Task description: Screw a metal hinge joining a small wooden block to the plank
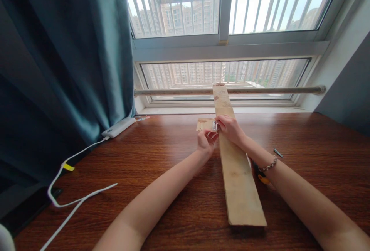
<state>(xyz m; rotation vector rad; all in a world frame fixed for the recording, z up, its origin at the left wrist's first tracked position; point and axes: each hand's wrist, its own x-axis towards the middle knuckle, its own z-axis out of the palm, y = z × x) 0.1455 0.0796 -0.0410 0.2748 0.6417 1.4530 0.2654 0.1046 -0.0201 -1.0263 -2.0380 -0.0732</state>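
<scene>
A long wooden plank (238, 177) lies lengthwise on the brown table, and its far part reaches toward the window. Against its left side, near the far table edge, sits a small wooden board (203, 123). A silvery metal hinge (214, 125) lies where the two pieces meet. My left hand (206, 142) has its fingers curled at the small board's near edge, just below the hinge. Resting across the plank, my right hand (230, 128) pinches at the hinge's right side. Its fingertips partly cover the hinge.
Screws (278, 152) lie to the right of my right forearm. A dark tool with an orange part (263, 179) is partly hidden under that forearm. At left are a white power strip (119, 127), its white cable (83, 199) and a blue curtain (110, 50). A horizontal pipe (179, 92) crosses before the window.
</scene>
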